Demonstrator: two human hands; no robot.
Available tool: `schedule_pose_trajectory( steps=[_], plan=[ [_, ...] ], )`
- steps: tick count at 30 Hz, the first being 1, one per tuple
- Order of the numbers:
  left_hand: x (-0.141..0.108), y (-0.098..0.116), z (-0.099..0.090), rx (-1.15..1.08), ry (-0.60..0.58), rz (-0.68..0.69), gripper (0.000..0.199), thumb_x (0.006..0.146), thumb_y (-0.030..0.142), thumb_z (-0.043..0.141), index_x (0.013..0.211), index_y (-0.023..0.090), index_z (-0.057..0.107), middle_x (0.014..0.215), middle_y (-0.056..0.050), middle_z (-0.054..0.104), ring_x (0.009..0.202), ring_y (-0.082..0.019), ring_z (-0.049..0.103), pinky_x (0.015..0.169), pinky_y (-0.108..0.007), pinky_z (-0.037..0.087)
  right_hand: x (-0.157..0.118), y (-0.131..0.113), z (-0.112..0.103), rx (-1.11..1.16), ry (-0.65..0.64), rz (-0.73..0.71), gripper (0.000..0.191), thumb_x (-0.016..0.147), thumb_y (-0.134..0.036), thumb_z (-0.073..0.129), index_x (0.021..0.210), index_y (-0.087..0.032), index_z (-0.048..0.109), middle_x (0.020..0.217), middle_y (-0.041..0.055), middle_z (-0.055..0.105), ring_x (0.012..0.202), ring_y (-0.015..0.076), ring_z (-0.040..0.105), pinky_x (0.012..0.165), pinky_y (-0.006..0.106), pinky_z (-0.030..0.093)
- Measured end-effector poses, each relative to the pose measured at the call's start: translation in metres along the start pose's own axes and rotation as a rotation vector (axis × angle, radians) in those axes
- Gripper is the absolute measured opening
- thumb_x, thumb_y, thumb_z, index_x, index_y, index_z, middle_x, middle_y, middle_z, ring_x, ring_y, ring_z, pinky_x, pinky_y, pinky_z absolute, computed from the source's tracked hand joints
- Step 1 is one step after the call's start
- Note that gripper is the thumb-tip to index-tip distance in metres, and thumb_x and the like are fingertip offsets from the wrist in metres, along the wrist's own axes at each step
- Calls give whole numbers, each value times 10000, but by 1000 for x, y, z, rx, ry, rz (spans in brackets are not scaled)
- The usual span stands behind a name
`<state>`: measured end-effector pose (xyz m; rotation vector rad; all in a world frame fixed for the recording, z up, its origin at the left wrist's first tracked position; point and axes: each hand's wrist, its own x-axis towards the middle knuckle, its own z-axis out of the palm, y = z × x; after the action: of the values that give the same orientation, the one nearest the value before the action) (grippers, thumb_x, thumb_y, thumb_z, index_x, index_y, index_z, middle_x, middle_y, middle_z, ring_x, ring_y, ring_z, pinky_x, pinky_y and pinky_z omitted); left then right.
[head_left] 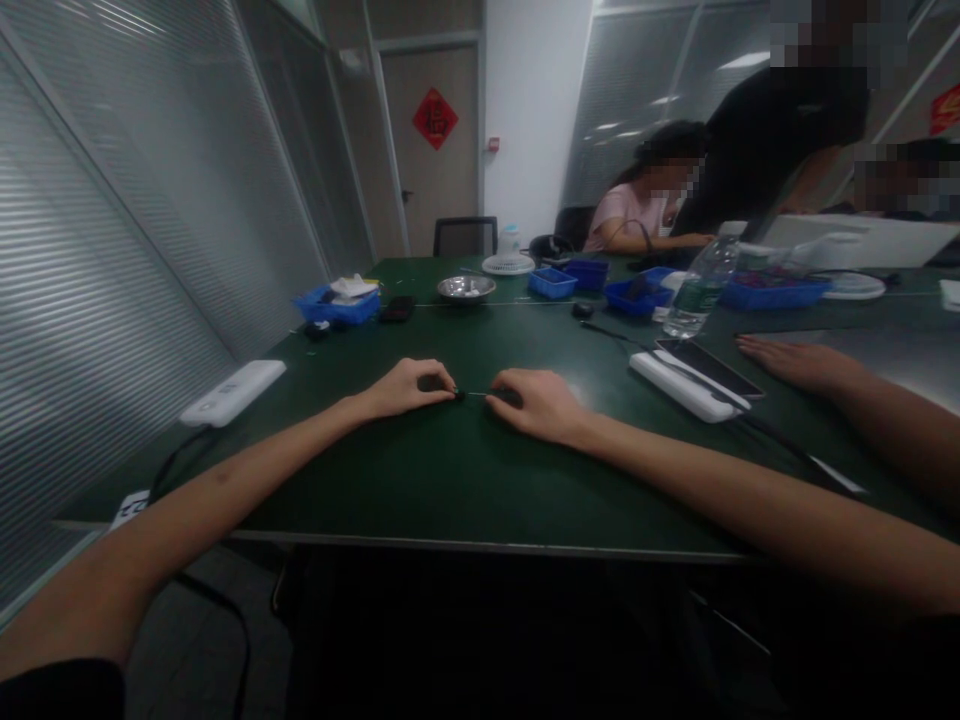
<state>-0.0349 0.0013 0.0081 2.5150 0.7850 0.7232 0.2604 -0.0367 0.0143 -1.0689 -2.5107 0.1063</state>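
Observation:
On the green table (420,480), my left hand (409,388) is closed in a pinch on a small dark piece (460,394), too small to name. Facing it from the right, my right hand (540,405) has its fingers closed round a slim tool with a thin metal shaft (476,394). The shaft points left and reaches up to the dark piece; whether the two touch I cannot tell. My right fingers hide most of the tool's handle.
Beyond my hands stand a metal bowl (466,289) and blue trays (337,305). White power strips (234,392) lie at both sides. A bottle (701,285) and a phone (709,368) are at right, near another person's hand (802,365). More people are behind.

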Motion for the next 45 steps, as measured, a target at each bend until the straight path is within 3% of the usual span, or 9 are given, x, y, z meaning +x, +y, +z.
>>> schedule_pose_trajectory(
  steps=[15,20,39,45],
  plan=[
    [-1,4,-1,13,-9,42,213,961,300,694,1135,205,773,1097,-92,739,1037,-217,686,937,-355,531,1,3,3,-1,-13,-73,329,1043,-457,514,1171,-194,664,1070,77,709,862,188,646,724,291,431],
    [-1,1,1,-39,24,-11,230,943,310,722,1136,187,749,1097,-79,742,1008,-202,699,905,-331,545,0,2,2,-7,-18,-67,323,1046,-455,514,1181,-199,657,1091,75,706,870,188,647,731,290,436],
    [0,-3,-1,-152,29,-119,265,877,400,793,981,157,774,1027,-92,773,964,-217,726,881,-342,555,2,2,3,-5,-15,-92,317,1052,-452,517,1197,-205,653,1101,73,700,896,199,659,753,306,463],
    [0,-5,0,-167,23,-85,227,877,370,793,928,150,772,1028,-106,760,968,-216,718,891,-355,553,3,5,8,-15,-18,-106,315,1057,-449,498,1194,-203,639,1100,77,696,926,209,660,787,318,477]
  ],
)
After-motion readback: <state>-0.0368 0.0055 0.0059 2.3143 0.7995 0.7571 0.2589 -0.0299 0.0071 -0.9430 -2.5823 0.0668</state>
